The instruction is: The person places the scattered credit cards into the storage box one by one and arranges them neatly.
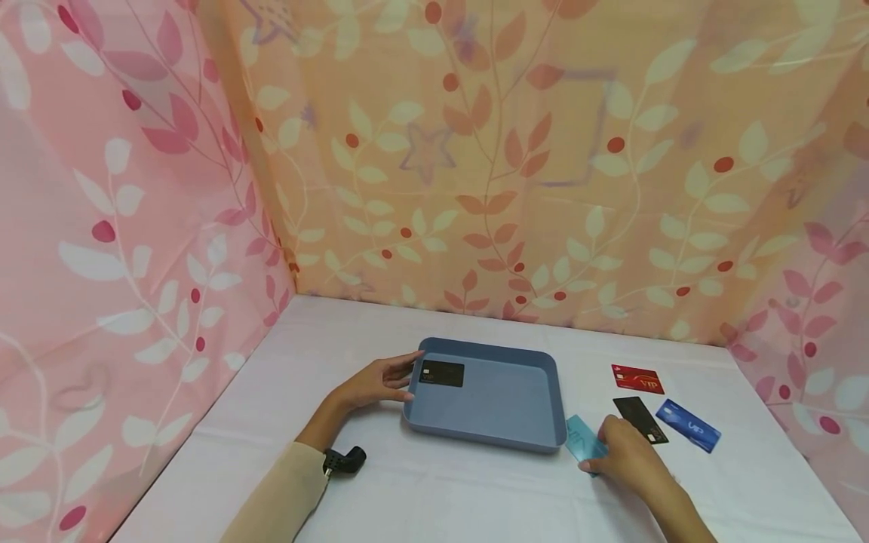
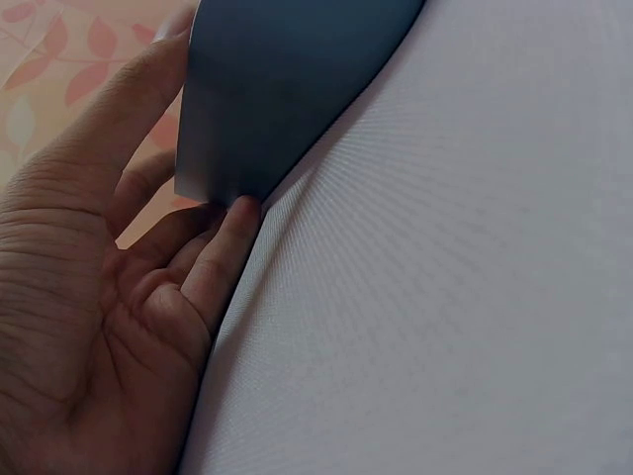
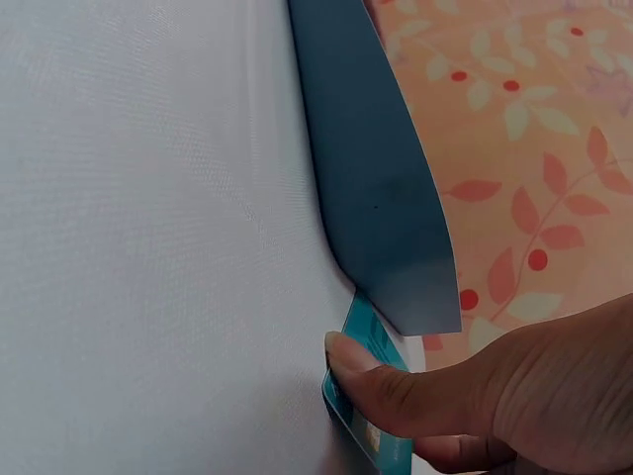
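Note:
A blue-grey tray [image 1: 485,407] lies on the white cloth, with a black VIP card [image 1: 441,374] inside at its left end. My left hand [image 1: 376,383] touches the tray's left side, thumb and fingers spread along the wall. Seen from the left wrist, fingertips of the left hand [image 2: 148,267] meet the tray's wall [image 2: 267,89]. Between thumb and fingers my right hand [image 1: 627,452] pinches a teal card [image 1: 582,440] beside the tray's front right corner. The right wrist view shows the thumb across the teal card [image 3: 364,332], its far end close to the tray wall [image 3: 381,178].
Right of the tray lie a red VIP card [image 1: 638,379], another black card [image 1: 641,419] partly behind the right hand, and a blue VIP card [image 1: 689,425]. Leaf-patterned cloth walls [image 1: 475,188] stand behind and at both sides.

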`<state>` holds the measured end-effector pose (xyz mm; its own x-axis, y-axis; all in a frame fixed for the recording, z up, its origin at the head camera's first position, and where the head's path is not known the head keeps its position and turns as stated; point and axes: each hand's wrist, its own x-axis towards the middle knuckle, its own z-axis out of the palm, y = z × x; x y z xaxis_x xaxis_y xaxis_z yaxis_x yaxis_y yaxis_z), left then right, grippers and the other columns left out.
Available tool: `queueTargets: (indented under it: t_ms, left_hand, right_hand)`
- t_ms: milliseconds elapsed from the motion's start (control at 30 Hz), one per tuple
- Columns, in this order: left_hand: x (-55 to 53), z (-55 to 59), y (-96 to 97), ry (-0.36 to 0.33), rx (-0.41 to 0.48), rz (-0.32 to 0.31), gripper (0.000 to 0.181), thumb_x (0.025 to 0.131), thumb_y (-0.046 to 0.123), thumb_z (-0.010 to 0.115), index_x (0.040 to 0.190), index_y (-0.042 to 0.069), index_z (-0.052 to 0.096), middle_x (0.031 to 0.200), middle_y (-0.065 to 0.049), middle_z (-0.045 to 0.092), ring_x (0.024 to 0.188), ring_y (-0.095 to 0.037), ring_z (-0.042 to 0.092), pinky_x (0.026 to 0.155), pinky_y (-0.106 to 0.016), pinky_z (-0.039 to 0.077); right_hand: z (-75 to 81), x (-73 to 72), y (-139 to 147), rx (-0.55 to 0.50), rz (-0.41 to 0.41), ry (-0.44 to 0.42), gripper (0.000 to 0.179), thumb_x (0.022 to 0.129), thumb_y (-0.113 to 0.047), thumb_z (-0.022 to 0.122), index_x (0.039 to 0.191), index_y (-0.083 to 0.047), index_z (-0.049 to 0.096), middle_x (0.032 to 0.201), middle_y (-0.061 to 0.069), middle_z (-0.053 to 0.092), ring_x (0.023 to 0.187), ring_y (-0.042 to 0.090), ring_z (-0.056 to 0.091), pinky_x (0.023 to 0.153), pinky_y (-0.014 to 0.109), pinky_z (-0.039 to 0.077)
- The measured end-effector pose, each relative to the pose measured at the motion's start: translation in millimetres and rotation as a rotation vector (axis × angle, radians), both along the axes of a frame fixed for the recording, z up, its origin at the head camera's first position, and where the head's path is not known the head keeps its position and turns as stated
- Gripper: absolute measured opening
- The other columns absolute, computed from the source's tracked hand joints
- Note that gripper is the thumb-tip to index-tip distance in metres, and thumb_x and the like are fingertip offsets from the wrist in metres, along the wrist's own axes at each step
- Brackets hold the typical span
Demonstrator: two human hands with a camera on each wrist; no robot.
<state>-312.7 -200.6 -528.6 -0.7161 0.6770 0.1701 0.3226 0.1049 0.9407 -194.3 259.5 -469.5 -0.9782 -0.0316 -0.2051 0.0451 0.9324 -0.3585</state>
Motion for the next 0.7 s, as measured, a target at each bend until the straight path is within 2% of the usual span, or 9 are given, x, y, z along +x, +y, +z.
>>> queueTargets:
  t_ms: [200, 333, 400, 533, 600, 700]
  left_hand:
    - [0.6, -2.6, -1.3, 0.000, 0.008, -0.019, 0.089, 0.088, 0.005, 0.080, 0.160, 0.006, 0.029, 0.167, -0.014, 0.022, 0.151, -0.035, 0.026, 0.113, -0.039, 0.040]
    - [-1.2, -2.7, -1.2, 0.010, 0.015, -0.028, 0.088, 0.088, 0.005, 0.079, 0.160, 0.004, 0.028, 0.167, -0.016, 0.021, 0.150, -0.038, 0.025, 0.113, -0.038, 0.041]
    - [-2.0, -1.7, -0.7, 0.007, 0.019, -0.026, 0.088, 0.088, 0.005, 0.079, 0.160, 0.005, 0.028, 0.167, -0.016, 0.022, 0.150, -0.038, 0.025, 0.113, -0.038, 0.041]
    - [-2.1, 0.1, 0.4, -0.011, 0.018, -0.018, 0.089, 0.087, 0.005, 0.080, 0.160, 0.006, 0.029, 0.167, -0.012, 0.023, 0.150, -0.034, 0.027, 0.113, -0.036, 0.041]
    - [-1.8, -0.1, 0.2, -0.020, 0.017, -0.015, 0.089, 0.087, 0.004, 0.080, 0.160, 0.008, 0.030, 0.167, -0.011, 0.024, 0.150, -0.033, 0.027, 0.113, -0.036, 0.040]
    - [-1.5, -1.3, -0.3, -0.022, 0.017, -0.009, 0.089, 0.087, 0.003, 0.080, 0.160, 0.008, 0.031, 0.166, -0.010, 0.024, 0.150, -0.032, 0.028, 0.113, -0.037, 0.040]
  right_hand:
    - [-0.6, 2.7, 1, 0.028, -0.002, -0.003, 0.069, 0.067, -0.041, 0.094, 0.103, 0.004, 0.056, 0.086, 0.008, 0.062, 0.076, 0.023, 0.055, 0.066, 0.046, 0.052]
    - [0.3, 0.8, 2, 0.034, 0.007, 0.008, 0.067, 0.069, -0.035, 0.094, 0.108, 0.005, 0.058, 0.092, 0.013, 0.066, 0.079, 0.026, 0.058, 0.068, 0.053, 0.055]
    - [1.0, -0.5, 3, 0.034, 0.017, 0.023, 0.060, 0.073, -0.027, 0.092, 0.112, 0.006, 0.060, 0.096, 0.018, 0.068, 0.081, 0.028, 0.060, 0.071, 0.059, 0.056]
    - [3.8, -1.6, 6, 0.012, 0.039, 0.068, 0.036, 0.083, -0.008, 0.082, 0.111, 0.005, 0.064, 0.102, 0.021, 0.069, 0.085, 0.030, 0.062, 0.077, 0.066, 0.054]
    - [5.5, -2.1, 8, -0.013, 0.048, 0.097, 0.025, 0.085, -0.001, 0.077, 0.107, 0.003, 0.067, 0.101, 0.019, 0.069, 0.085, 0.029, 0.061, 0.078, 0.063, 0.054]
    - [8.7, -2.5, 12, -0.060, 0.051, 0.145, 0.019, 0.085, 0.003, 0.074, 0.104, 0.001, 0.069, 0.100, 0.016, 0.069, 0.084, 0.027, 0.059, 0.077, 0.058, 0.055]
